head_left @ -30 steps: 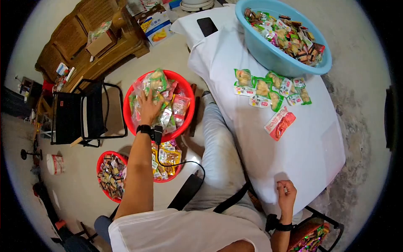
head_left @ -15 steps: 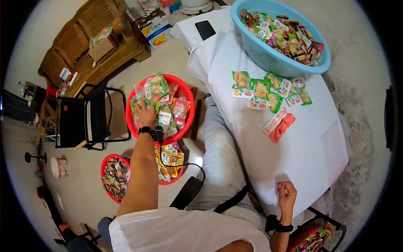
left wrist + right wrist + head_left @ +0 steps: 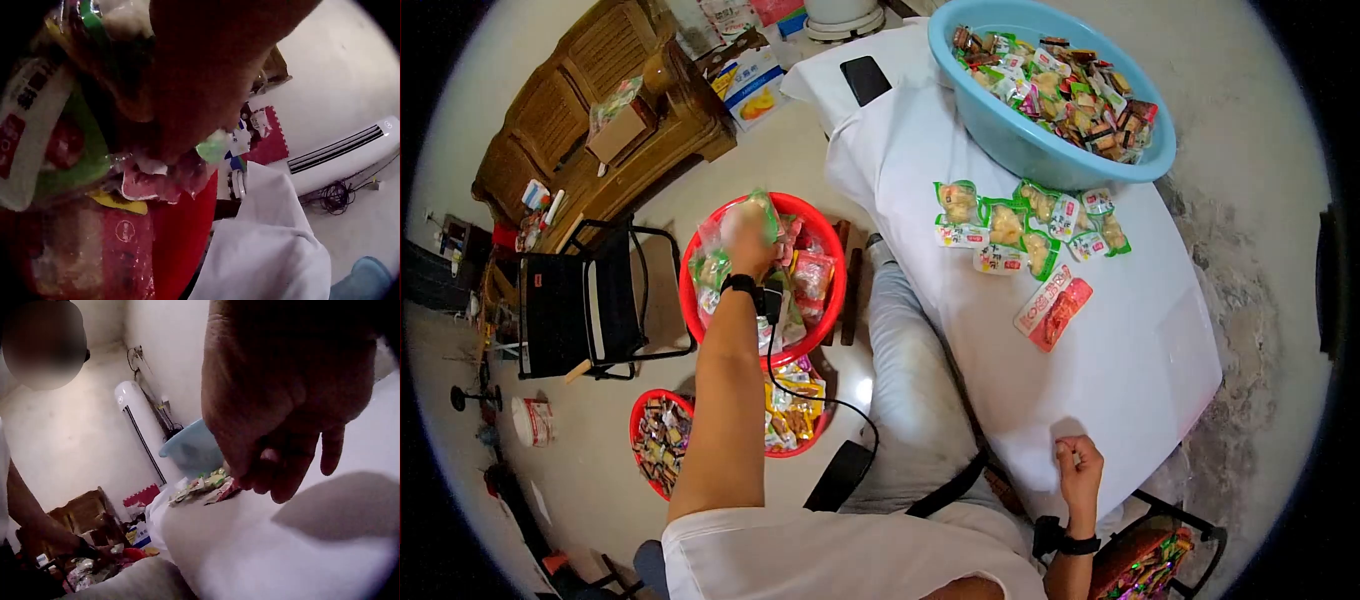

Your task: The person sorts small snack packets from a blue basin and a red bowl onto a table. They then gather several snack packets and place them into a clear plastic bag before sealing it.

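Observation:
My left hand, blurred, reaches into a red basin heaped with snack packets. A green-edged clear packet lies right at its fingers. In the left wrist view the left hand is dark and points down among the packets, its fingertips mostly hidden; I cannot tell whether it grips one. Over the near end of the white-covered table, my right hand hangs with loosely curled fingers, holding nothing. Several green-and-white packets and one red packet lie on the cloth.
A big light-blue basin full of mixed snacks stands at the table's far end, near a black phone. Two more red basins of packets, one holding yellow packets, stand on the floor. A black folding chair is at left.
My left hand has shifted about within the red basin, from the left-side packets toward the green-edged packet at the far side. The right hand stays put; the head view has shifted slightly.

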Demonstrator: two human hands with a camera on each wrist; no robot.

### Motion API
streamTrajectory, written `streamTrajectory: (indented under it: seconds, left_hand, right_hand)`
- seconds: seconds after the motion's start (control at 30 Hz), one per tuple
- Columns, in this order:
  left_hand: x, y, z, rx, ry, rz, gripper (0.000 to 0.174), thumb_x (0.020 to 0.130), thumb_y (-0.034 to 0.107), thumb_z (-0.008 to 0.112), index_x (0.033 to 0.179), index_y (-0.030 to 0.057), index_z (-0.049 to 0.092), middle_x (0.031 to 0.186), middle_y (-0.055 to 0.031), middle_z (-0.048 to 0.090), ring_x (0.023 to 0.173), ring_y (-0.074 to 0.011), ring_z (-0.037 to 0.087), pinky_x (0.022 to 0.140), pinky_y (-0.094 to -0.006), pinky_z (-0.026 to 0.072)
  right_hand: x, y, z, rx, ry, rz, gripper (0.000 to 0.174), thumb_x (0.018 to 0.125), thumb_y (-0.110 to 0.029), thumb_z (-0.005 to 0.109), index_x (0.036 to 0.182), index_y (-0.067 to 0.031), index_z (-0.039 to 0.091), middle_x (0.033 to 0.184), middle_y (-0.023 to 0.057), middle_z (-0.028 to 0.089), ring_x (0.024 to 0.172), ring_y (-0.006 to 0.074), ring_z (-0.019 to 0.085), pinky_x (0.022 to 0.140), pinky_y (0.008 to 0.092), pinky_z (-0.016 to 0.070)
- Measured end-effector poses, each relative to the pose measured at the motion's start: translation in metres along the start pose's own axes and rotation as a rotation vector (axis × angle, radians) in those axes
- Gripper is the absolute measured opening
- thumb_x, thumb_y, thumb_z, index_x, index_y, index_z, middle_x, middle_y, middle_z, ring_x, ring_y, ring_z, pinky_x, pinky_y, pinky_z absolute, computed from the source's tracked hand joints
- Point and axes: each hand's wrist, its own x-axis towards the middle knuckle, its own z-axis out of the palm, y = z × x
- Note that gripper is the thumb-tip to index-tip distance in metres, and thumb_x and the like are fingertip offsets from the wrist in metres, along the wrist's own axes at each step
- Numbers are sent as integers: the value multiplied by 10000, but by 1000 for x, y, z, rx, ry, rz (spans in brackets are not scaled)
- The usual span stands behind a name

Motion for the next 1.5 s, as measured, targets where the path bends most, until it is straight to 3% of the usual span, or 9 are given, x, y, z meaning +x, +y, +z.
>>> streamTrajectory:
  seconds: [0.23, 0.3, 0.53, 0.63, 0.8, 1.0, 1.27, 1.33, 1.5]
  left_hand:
    - [10, -22, 28, 56, 166, -59, 825, 706, 237, 700, 1402, 253, 257, 1403, -186, 306, 1196, -418, 402, 930, -574, 358]
    - [13, -11, 34, -34, 237, -96, 823, 726, 275, 692, 1411, 213, 241, 1408, -257, 262, 1174, -424, 434, 936, -535, 375]
    - [17, -8, 10, 31, -30, -142, 845, 733, 272, 693, 1405, 73, 221, 1427, -291, 194, 1242, -431, 357, 962, -451, 387]
    - [-3, 21, -9, -173, 262, 28, 766, 751, 197, 675, 1380, 34, 270, 1431, -275, 200, 1246, -392, 372, 974, -435, 383]
    - [-41, 83, 12, -298, 283, 491, 571, 795, 111, 607, 1320, 28, 395, 1373, -247, 341, 1245, -375, 374, 1047, -406, 294]
    - [-156, 254, -53, -521, -84, 893, 519, 780, 70, 573, 1285, 59, 449, 1364, -208, 377, 1258, -352, 368, 1046, -381, 304]
    - [-257, 382, -37, -611, -460, 1103, 447, 808, 102, 588, 1244, 62, 502, 1329, -173, 440, 1236, -340, 398, 1029, -379, 331]
    - [-273, 399, -11, -475, -376, 1269, 449, 812, 120, 597, 1248, 68, 501, 1327, -180, 440, 1227, -347, 408, 1031, -389, 327]
    - [-312, 410, 53, -434, -174, 1232, 408, 828, 187, 581, 1204, 37, 527, 1323, -222, 423, 1252, -391, 360, 1031, -456, 301]
  right_hand:
    - [8, -6, 8, 11, -30, -5, 62, 807, -31, 580, 796, 28, 591, 716, 66, 573, 654, 140, 525, 603, 262, 420]
    - [11, -6, 5, -15, -69, 25, 58, 794, -45, 612, 797, 12, 620, 781, 140, 618, 717, 280, 582, 682, 330, 459]
    - [5, -1, -3, -17, -48, 58, 84, 783, -79, 638, 819, -4, 624, 782, 134, 615, 714, 321, 585, 653, 367, 468]
    - [3, -2, -10, 15, -5, -9, 94, 787, -94, 639, 828, -12, 620, 791, 137, 607, 727, 331, 582, 655, 374, 468]
    - [1, 20, -18, -14, 38, 4, 143, 798, -131, 623, 895, -26, 611, 883, 139, 591, 819, 320, 572, 717, 383, 468]
    - [4, 48, -24, -61, 116, -64, 215, 798, -160, 617, 978, -44, 595, 1018, 156, 560, 991, 329, 519, 839, 403, 442]
    - [20, 108, -92, -308, 545, -65, 324, 745, -126, 643, 1046, -31, 568, 1060, 159, 553, 1024, 332, 509, 855, 407, 437]
    - [27, 130, -124, -352, 626, -23, 356, 734, -123, 641, 1068, -29, 561, 1073, 168, 546, 1025, 337, 507, 851, 421, 437]
    - [39, 175, -171, -816, 745, 18, 321, 748, -118, 609, 1058, -42, 583, 1067, 157, 568, 1015, 310, 525, 815, 436, 436]
